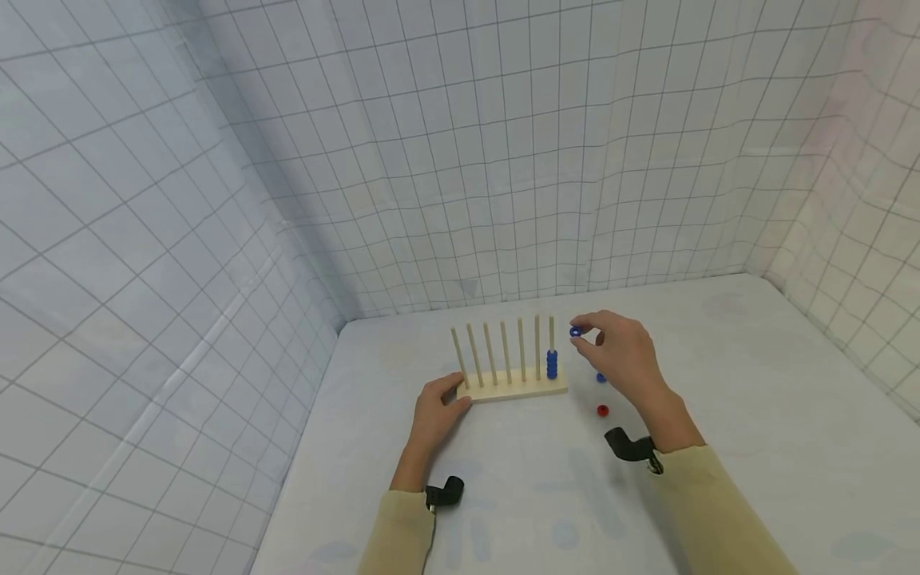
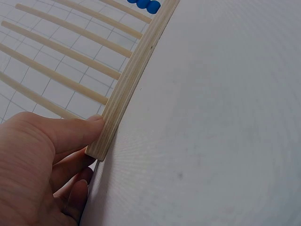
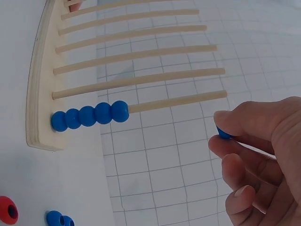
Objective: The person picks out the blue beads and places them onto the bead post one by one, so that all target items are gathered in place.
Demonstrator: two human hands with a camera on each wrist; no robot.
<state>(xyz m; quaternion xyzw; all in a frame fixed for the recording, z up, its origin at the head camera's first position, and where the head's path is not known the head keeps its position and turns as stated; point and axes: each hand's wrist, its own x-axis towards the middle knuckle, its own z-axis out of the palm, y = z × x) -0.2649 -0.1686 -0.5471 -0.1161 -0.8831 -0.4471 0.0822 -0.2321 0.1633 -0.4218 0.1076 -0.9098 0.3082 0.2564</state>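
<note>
A wooden peg board (image 1: 512, 388) with a row of upright rods stands on the table. Several blue beads (image 3: 89, 115) are stacked on its rightmost rod (image 3: 178, 101); the other rods carry none. My left hand (image 1: 434, 415) grips the left end of the base, thumb on the front edge, as the left wrist view shows. Between thumb and forefinger my right hand (image 1: 624, 355) pinches a blue bead (image 1: 575, 331), up beside the top of the rightmost rod and apart from it. In the right wrist view fingers mostly cover that bead.
Right of the board a red bead (image 1: 603, 410) lies on the white table (image 1: 532, 479). Blue beads (image 3: 55, 219) lie near it, partly behind the right hand in the head view. Grid-patterned cloth (image 1: 474, 160) hangs behind and at both sides.
</note>
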